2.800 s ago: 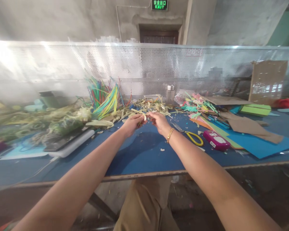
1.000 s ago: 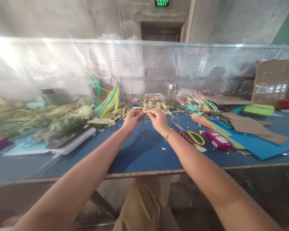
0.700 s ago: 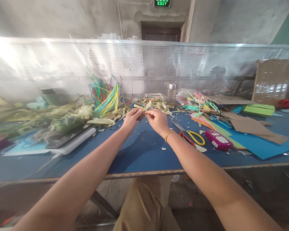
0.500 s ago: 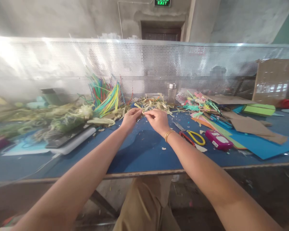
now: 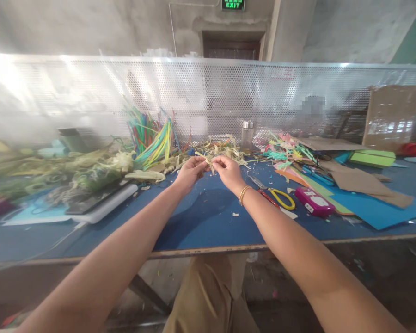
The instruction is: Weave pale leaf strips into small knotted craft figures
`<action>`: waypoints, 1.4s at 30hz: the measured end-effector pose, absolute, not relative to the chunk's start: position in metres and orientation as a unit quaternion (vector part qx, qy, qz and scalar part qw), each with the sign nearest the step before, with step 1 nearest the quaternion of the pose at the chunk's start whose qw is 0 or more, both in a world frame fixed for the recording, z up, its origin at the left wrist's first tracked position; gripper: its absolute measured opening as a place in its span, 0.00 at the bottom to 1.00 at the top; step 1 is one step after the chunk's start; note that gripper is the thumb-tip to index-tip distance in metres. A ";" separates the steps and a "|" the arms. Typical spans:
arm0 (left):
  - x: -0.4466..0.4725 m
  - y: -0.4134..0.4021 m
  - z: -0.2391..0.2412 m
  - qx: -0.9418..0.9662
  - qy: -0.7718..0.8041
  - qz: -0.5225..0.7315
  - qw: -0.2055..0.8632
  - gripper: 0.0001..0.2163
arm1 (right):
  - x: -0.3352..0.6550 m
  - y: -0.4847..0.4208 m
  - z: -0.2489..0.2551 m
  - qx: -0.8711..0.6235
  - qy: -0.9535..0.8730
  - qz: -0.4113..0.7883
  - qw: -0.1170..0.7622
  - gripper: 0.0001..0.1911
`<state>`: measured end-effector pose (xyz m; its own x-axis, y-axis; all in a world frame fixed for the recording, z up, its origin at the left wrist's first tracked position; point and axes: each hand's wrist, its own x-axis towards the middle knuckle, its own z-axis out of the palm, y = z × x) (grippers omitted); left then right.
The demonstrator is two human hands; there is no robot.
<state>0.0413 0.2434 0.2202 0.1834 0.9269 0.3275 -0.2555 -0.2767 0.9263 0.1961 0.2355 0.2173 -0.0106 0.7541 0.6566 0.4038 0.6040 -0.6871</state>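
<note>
Over the blue table (image 5: pixel 208 222), my left hand (image 5: pixel 189 172) and my right hand (image 5: pixel 229 171) meet in front of me, fingertips pinched together. Between them I hold a thin pale yellow strip (image 5: pixel 205 160), both hands closed on it. Just behind my hands lies a heap of pale yellow strips and scraps (image 5: pixel 222 151). A gold bracelet (image 5: pixel 243 194) sits on my right wrist.
Yellow-handled scissors (image 5: pixel 280 198) and a pink box (image 5: pixel 314 202) lie right of my hands. Coloured paper and cardboard (image 5: pixel 357 180) cover the right side. Coloured strips (image 5: pixel 152 138) and a dark tray (image 5: pixel 100 203) stand left. A small jar (image 5: pixel 247 134) sits by the perforated metal screen (image 5: pixel 208 92).
My hands have stayed together at the same spot, working the strip; the strip's end between my fingers has shifted and now points down between them.
</note>
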 end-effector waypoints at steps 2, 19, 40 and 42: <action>0.040 0.245 0.220 0.575 0.299 0.560 0.516 0.14 | 0.196 0.236 0.216 -0.421 -0.696 0.157 0.561 0.05; 0.040 0.243 0.223 0.578 0.272 0.540 0.548 0.10 | 0.196 0.236 0.216 -0.421 -0.702 0.148 0.555 0.03; 0.039 0.244 0.225 0.502 0.302 0.555 0.590 0.05 | 0.201 0.214 0.229 -0.386 -0.781 -0.170 0.460 0.05; 0.038 0.246 0.223 0.513 0.300 0.551 0.585 0.05 | 0.202 0.214 0.229 -0.388 -0.782 -0.174 0.456 0.06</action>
<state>0.0383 0.2464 0.2231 0.2129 0.9532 0.2147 -0.3373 -0.1346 0.9317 0.2021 0.2140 0.2294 -0.2833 0.4478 0.8481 0.7655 0.6382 -0.0813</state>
